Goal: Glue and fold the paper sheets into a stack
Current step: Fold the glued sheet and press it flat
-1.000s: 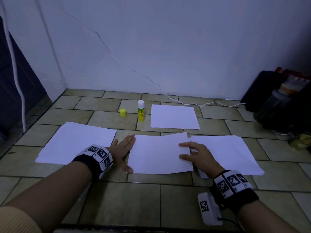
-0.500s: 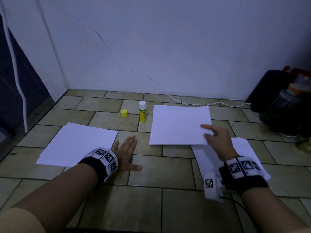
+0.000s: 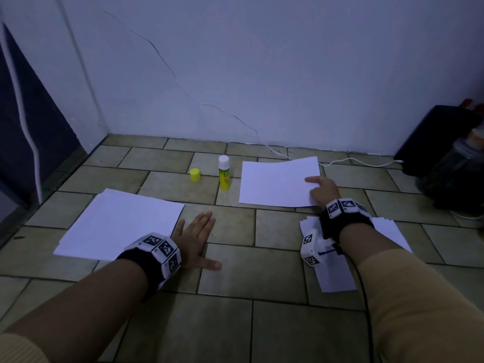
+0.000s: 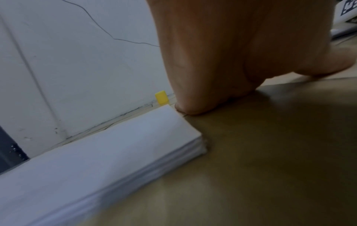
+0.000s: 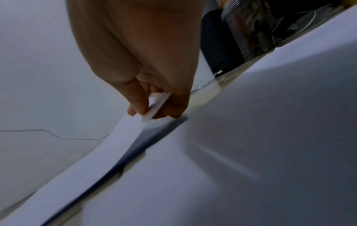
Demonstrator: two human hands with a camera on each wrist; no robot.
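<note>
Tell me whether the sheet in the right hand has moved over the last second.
Yes. The right hand carried the folded sheet away from the person, from the floor between the hands to just right of the glue stick.

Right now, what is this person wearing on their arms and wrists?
Each wrist carries a black band ringed with white blocks printed with black square codes: one on the left wrist, one on the right wrist. A white camera box with the same codes hangs beside the right band, and a thin dark cable runs back from it. Tan ribbed sleeves cover the arms, the left pushed far up.
</note>
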